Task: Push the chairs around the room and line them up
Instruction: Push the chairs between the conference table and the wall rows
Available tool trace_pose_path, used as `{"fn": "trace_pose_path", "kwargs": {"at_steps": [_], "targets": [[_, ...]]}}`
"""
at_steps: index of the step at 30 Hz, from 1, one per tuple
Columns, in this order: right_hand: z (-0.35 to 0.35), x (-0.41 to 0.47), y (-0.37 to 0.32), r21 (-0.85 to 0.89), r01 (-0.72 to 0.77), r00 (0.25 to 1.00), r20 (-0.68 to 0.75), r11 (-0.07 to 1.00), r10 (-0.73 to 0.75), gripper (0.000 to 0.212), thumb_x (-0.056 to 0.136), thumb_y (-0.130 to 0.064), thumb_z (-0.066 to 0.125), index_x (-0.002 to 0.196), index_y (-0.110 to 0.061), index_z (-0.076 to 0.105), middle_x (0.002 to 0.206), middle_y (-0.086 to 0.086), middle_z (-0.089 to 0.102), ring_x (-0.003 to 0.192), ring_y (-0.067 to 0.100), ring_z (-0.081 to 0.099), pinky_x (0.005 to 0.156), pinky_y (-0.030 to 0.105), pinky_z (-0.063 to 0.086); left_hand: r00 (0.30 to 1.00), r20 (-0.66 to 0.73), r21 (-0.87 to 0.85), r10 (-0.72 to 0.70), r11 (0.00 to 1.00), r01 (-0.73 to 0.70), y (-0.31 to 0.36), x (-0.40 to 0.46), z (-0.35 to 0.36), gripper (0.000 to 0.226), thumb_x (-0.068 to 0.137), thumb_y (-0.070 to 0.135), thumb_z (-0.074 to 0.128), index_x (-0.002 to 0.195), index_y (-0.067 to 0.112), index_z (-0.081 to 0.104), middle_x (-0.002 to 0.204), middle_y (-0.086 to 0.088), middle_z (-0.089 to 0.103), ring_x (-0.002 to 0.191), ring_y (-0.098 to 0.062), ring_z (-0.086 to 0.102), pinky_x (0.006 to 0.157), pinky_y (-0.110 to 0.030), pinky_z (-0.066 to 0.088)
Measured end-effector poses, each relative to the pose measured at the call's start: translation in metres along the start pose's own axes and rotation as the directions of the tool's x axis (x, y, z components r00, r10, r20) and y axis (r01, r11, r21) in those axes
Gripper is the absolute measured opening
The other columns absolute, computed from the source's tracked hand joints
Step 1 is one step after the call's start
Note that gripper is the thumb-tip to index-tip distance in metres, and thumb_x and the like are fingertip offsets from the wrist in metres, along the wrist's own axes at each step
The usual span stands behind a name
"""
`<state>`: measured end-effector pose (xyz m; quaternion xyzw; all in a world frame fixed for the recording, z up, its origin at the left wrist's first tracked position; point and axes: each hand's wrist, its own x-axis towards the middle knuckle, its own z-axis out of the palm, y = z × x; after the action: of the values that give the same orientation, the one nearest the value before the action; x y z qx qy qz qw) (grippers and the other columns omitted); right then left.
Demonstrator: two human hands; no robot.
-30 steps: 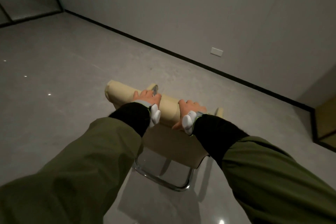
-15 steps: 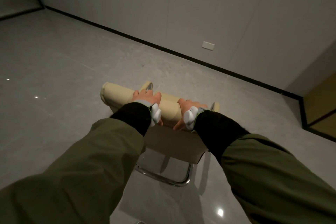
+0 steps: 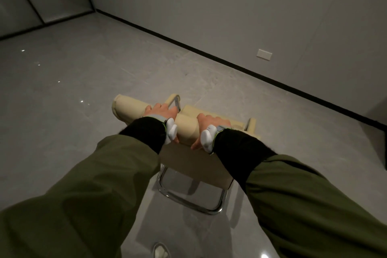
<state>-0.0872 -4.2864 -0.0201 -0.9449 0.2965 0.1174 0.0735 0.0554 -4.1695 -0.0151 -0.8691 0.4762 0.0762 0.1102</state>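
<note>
Gripping chair, both hands.

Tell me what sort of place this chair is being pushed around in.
Probably a bare, unfurnished indoor room. It has a glossy grey tiled floor, plain grey walls with a black skirting strip, and a white wall socket plate. Both hands grip the cream padded chair with a chrome tube base.

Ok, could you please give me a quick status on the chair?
Left hand and right hand both grip the chair backrest roll. Chair upright on the floor. Nothing ahead before the wall.
</note>
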Motion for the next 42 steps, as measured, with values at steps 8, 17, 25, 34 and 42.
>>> {"fn": "trace_pose_path", "kwargs": {"at_steps": [8,17,25,34,42], "targets": [[-0.001,-0.030,0.009,-0.021,0.168,0.986,-0.011,0.986,-0.168,0.055,0.064,-0.042,0.080,0.096,-0.020,0.040,0.080,0.001,0.046,0.073,0.029,0.054,0.065,0.035,0.038,0.994,0.018,-0.013,-0.108,0.994,0.108,0.016,-0.038,0.011,0.067,0.064,0.056,0.073,0.117,0.030,0.040,0.110,-0.005,0.047,0.103,-0.030,0.046,0.094,-0.047,0.039],[0.002,-0.054,0.002,-0.098,0.327,0.945,0.036,0.940,-0.325,0.049,0.067,-0.031,0.070,0.106,-0.019,0.044,0.096,0.006,0.058,0.085,0.032,0.062,0.069,0.034,0.045,0.963,0.049,-0.089,-0.264,0.960,0.267,0.029,-0.095,0.028,0.062,0.065,0.055,0.070,0.111,0.028,0.039,0.115,-0.009,0.047,0.106,-0.033,0.044,0.091,-0.049,0.037],[0.015,-0.063,-0.019,0.008,0.326,0.927,0.190,0.945,-0.322,0.071,0.086,-0.028,0.069,0.145,-0.014,0.031,0.145,0.014,0.042,0.128,0.030,0.048,0.095,0.031,0.038,0.929,0.053,-0.168,-0.367,0.913,0.371,0.036,-0.141,0.044,0.062,0.057,0.060,0.071,0.101,0.029,0.040,0.107,-0.006,0.048,0.104,-0.032,0.044,0.084,-0.046,0.030],[0.019,-0.129,-0.063,-0.081,0.459,0.883,0.153,0.885,-0.444,0.076,0.082,-0.036,0.078,0.143,-0.017,0.036,0.140,0.005,0.050,0.126,0.026,0.051,0.075,0.020,0.028,0.902,0.022,-0.155,-0.432,0.890,0.430,0.025,-0.214,0.069,0.071,0.054,0.066,0.074,0.107,0.030,0.042,0.112,-0.005,0.052,0.106,-0.031,0.046,0.077,-0.042,0.025],[0.045,-0.191,-0.117,-0.118,0.572,0.818,0.165,0.812,-0.552,0.072,0.074,-0.039,0.081,0.133,-0.021,0.043,0.129,0.006,0.054,0.116,0.028,0.057,0.077,0.022,0.037,0.864,0.141,-0.172,-0.483,0.847,0.502,0.006,-0.304,0.079,0.068,0.064,0.063,0.079,0.111,0.028,0.045,0.124,-0.006,0.051,0.122,-0.032,0.044,0.082,-0.042,0.026]]}}
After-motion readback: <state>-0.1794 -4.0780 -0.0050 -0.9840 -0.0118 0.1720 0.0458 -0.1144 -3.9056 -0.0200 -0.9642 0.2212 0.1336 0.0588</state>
